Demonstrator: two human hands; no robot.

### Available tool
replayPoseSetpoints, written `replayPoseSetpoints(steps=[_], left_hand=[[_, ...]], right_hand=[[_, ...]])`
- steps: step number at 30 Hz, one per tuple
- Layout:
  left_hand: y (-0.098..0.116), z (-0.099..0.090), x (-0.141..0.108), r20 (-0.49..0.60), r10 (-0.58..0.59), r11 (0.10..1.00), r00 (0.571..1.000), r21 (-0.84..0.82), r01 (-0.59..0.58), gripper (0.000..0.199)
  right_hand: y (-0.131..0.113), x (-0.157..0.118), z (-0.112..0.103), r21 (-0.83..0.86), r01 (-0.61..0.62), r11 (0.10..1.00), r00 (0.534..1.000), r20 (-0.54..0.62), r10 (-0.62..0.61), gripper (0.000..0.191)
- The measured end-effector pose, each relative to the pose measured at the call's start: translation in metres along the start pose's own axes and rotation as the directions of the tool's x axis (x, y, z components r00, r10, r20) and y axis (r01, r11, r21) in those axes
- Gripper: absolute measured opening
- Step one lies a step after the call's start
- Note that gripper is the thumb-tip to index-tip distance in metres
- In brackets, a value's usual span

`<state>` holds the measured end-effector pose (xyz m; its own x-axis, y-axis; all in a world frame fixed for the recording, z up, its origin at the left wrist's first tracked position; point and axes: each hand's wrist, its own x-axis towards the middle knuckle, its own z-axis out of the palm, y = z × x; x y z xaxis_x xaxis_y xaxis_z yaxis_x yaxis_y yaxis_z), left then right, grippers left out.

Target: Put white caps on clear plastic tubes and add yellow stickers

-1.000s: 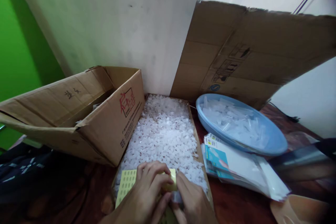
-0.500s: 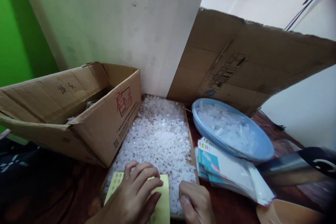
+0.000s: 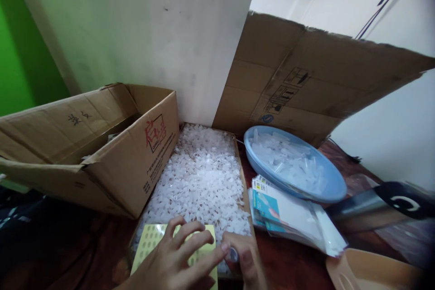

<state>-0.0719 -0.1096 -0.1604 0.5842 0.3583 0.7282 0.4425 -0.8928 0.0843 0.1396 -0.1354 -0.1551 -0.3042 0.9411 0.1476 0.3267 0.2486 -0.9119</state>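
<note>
My left hand [image 3: 183, 253] hovers over a yellow sheet [image 3: 151, 238] printed with rows of small oval spots, fingers spread. One outstretched fingertip reaches the edge of a small clear, round-ended plastic piece [image 3: 232, 254]. My right hand [image 3: 249, 260] is closed around that piece, its round end facing up between thumb and curled fingers; the rest of it is hidden. Beneath both hands is a shallow cardboard tray [image 3: 244, 186] filled with small translucent white plastic pieces [image 3: 204, 172]. The sheet lies over the tray's near end.
A tall cardboard box [image 3: 136, 167] stands along the tray's left side. To the right are a blue basin [image 3: 249, 145] of clear plastic pieces, a stack of printed packets [image 3: 292, 219], a dark cylinder [image 3: 360, 210] and a peach-coloured container [image 3: 343, 265]. A large cardboard sheet [image 3: 312, 68] leans behind.
My left hand has stretched a finger right to the plastic piece. My right hand has turned, bringing its round end into sight. The view has shifted slightly.
</note>
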Motion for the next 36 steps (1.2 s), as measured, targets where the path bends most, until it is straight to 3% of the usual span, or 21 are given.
replayPoseSetpoints(steps=[4, 8, 12, 14, 17, 20, 23, 26, 32, 36], left_hand=[[0.000, 0.006, -0.004, -0.008, 0.062, 0.998, 0.998, 0.017, -0.062, 0.042], [0.004, 0.006, -0.003, 0.026, 0.033, 0.999, 0.999, 0.002, -0.033, 0.032], [0.008, 0.004, 0.002, 0.017, 0.037, 0.999, 0.999, 0.005, -0.037, 0.032], [0.008, 0.003, 0.002, 0.026, 0.029, 1.000, 0.999, 0.011, -0.030, 0.031], [0.007, 0.000, 0.002, 0.064, 0.023, 0.999, 0.998, 0.022, -0.025, 0.031], [0.006, -0.002, 0.001, 0.075, 0.027, 0.999, 0.997, 0.028, -0.029, 0.033], [0.005, -0.001, 0.001, 0.063, 0.030, 0.998, 0.998, 0.044, -0.033, 0.032], [0.003, 0.000, 0.002, 0.058, 0.025, 0.999, 0.998, 0.044, -0.027, 0.029], [0.004, -0.004, 0.006, 0.067, 0.047, 0.998, 0.997, 0.049, -0.051, 0.030], [0.005, -0.004, 0.007, 0.072, 0.045, 0.998, 0.996, 0.036, -0.048, 0.034]], right_hand=[[0.000, 0.000, 0.005, -0.046, 0.046, 0.998, 0.999, -0.019, -0.047, 0.066], [0.005, 0.000, 0.010, -0.131, 0.028, 0.991, 0.997, -0.072, -0.038, 0.058], [0.011, -0.004, 0.016, -0.090, 0.028, 0.996, 0.994, -0.107, -0.038, 0.058], [0.014, -0.008, 0.019, -0.120, 0.026, 0.992, 0.980, -0.194, -0.050, 0.060], [0.014, -0.013, 0.020, -0.169, -0.069, 0.983, 0.949, -0.315, 0.012, 0.061], [0.010, -0.009, 0.018, -0.130, -0.080, 0.988, 0.976, -0.211, 0.051, 0.063], [0.009, 0.000, 0.015, -0.128, -0.007, 0.992, 0.991, -0.130, -0.010, 0.062], [0.011, 0.004, 0.013, -0.191, 0.031, 0.981, 0.988, -0.142, -0.059, 0.062], [0.010, -0.004, 0.013, -0.233, -0.008, 0.972, 0.986, -0.166, -0.032, 0.058], [0.011, -0.004, 0.011, -0.191, 0.105, 0.976, 0.981, -0.140, -0.133, 0.054]])
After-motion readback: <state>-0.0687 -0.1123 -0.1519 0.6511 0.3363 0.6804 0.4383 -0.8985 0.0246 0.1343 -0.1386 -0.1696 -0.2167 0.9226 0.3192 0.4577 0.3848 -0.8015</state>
